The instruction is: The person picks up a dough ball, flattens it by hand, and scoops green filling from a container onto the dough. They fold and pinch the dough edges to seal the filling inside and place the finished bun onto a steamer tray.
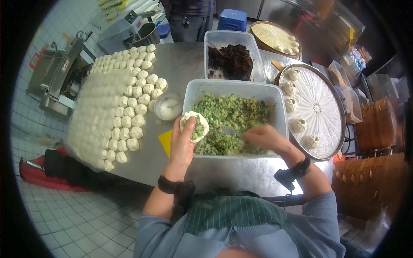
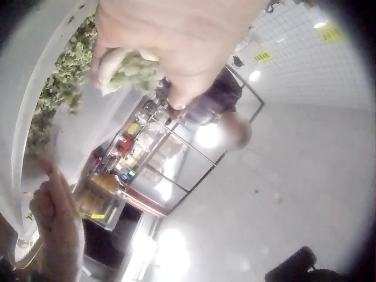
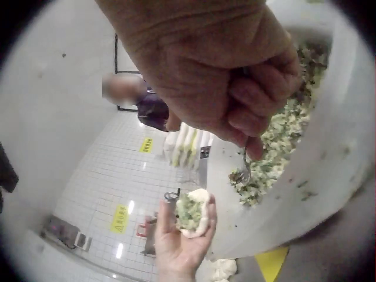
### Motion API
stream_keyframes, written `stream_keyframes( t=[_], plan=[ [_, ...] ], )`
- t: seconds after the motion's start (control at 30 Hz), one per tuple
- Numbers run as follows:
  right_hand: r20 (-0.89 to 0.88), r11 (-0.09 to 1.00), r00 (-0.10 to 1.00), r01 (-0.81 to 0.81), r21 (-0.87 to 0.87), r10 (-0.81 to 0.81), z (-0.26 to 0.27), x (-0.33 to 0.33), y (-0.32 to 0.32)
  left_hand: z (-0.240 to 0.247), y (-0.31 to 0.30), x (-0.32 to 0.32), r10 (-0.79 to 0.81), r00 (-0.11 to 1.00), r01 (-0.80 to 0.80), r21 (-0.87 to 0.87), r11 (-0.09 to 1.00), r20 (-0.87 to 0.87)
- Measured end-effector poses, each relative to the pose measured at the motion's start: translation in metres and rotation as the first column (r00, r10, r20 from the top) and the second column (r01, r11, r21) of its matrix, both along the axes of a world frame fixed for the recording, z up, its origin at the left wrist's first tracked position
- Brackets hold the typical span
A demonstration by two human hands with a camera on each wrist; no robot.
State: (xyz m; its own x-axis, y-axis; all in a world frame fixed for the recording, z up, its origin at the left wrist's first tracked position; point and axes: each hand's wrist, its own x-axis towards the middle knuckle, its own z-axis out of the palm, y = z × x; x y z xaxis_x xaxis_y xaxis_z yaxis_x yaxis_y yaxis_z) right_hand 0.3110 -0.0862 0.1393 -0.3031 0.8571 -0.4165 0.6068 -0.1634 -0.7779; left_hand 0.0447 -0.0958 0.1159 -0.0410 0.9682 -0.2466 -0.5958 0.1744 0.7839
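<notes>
In the head view my left hand holds a round dough wrapper with chopped green filling on it, thumb over its near edge. This hand is over the left side of a clear plastic tub of green vegetable filling. My right hand is over the tub's right side, fingers curled. In the right wrist view the right hand grips a small shiny metal utensil, its tip down at the filling; most of its handle is hidden in the fist.
Rows of dough balls, partly under plastic sheeting, cover the table's left. A small bowl stands beside the tub. Behind it is a tub of dark filling. Rightward, a round steamer tray holds several pleated buns. A person stands opposite.
</notes>
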Motion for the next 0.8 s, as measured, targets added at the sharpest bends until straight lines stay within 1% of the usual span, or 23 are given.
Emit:
stream_keyframes(
  t=[0.07, 0.13, 0.17, 0.23, 0.27, 0.3, 0.33, 0.37, 0.43, 0.57, 0.6, 0.63, 0.67, 0.73, 0.77, 0.8],
  plan=[
    [-0.019, 1.000, 1.000, -0.014, 0.008, 0.014, 0.021, -0.001, -0.002, 0.004, 0.002, -0.001, 0.003, 1.000, -0.002, -0.016, 1.000, 0.028],
    [-0.039, 0.995, 0.998, -0.045, 0.087, 0.049, 0.043, -0.005, -0.007, 0.002, 0.001, 0.002, -0.052, 0.998, 0.050, -0.057, 0.997, -0.041],
    [-0.042, 0.995, 0.998, -0.048, 0.088, 0.052, 0.047, -0.008, -0.008, -0.001, -0.001, 0.006, -0.048, 0.998, 0.046, -0.057, 0.997, -0.044],
    [-0.090, 0.981, 0.991, -0.087, 0.174, 0.104, 0.052, -0.014, -0.011, -0.002, -0.002, 0.019, -0.133, 0.986, 0.133, -0.004, 0.991, -0.102],
    [-0.088, 0.980, 0.991, -0.082, 0.179, 0.099, 0.051, -0.018, -0.012, 0.001, -0.005, 0.024, -0.146, 0.981, 0.148, 0.003, 0.989, -0.125],
    [-0.056, 0.968, 0.992, -0.093, 0.232, 0.109, 0.048, -0.023, -0.012, -0.001, -0.004, 0.027, -0.152, 0.981, 0.154, 0.007, 0.988, -0.124],
    [-0.023, 0.953, 0.993, -0.108, 0.284, 0.120, 0.047, -0.025, -0.014, -0.005, -0.003, 0.030, -0.113, 0.989, 0.114, 0.009, 0.993, -0.095],
    [-0.021, 0.952, 0.993, -0.108, 0.288, 0.119, 0.050, -0.026, -0.016, -0.007, -0.002, 0.032, -0.069, 0.995, 0.070, 0.010, 0.998, -0.067],
    [0.082, 0.944, 0.992, -0.120, 0.307, 0.099, 0.057, -0.029, -0.020, -0.008, -0.003, 0.033, -0.055, 0.997, 0.055, 0.012, 0.998, -0.062],
    [0.138, 0.952, 0.986, -0.127, 0.279, 0.091, 0.071, -0.015, -0.023, -0.014, 0.000, 0.027, -0.017, 1.000, 0.018, 0.035, 0.999, -0.024],
    [0.194, 0.949, 0.979, -0.122, 0.292, 0.066, 0.075, -0.012, -0.024, -0.011, 0.000, 0.026, -0.017, 1.000, 0.018, 0.039, 0.999, -0.020],
    [0.247, 0.945, 0.968, -0.117, 0.306, 0.040, 0.078, -0.010, -0.023, -0.005, 0.000, 0.024, -0.040, 0.998, 0.038, 0.041, 0.998, 0.055],
    [0.249, 0.943, 0.968, -0.117, 0.311, 0.038, 0.078, -0.010, -0.023, -0.002, 0.000, 0.022, -0.063, 0.990, 0.058, 0.044, 0.997, 0.130],
    [0.269, 0.920, 0.963, -0.117, 0.373, 0.013, 0.072, -0.010, -0.022, -0.004, 0.000, 0.021, -0.069, 0.990, 0.064, 0.043, 0.997, 0.120],
    [0.270, 0.919, 0.963, -0.115, 0.377, 0.010, 0.067, -0.009, -0.021, -0.006, -0.001, 0.021, -0.071, 0.992, 0.067, 0.037, 0.997, 0.108],
    [0.227, 0.916, 0.974, -0.103, 0.388, 0.014, 0.062, -0.009, -0.020, -0.009, 0.000, 0.020, -0.074, 0.992, 0.069, 0.043, 0.997, 0.106]
  ],
)
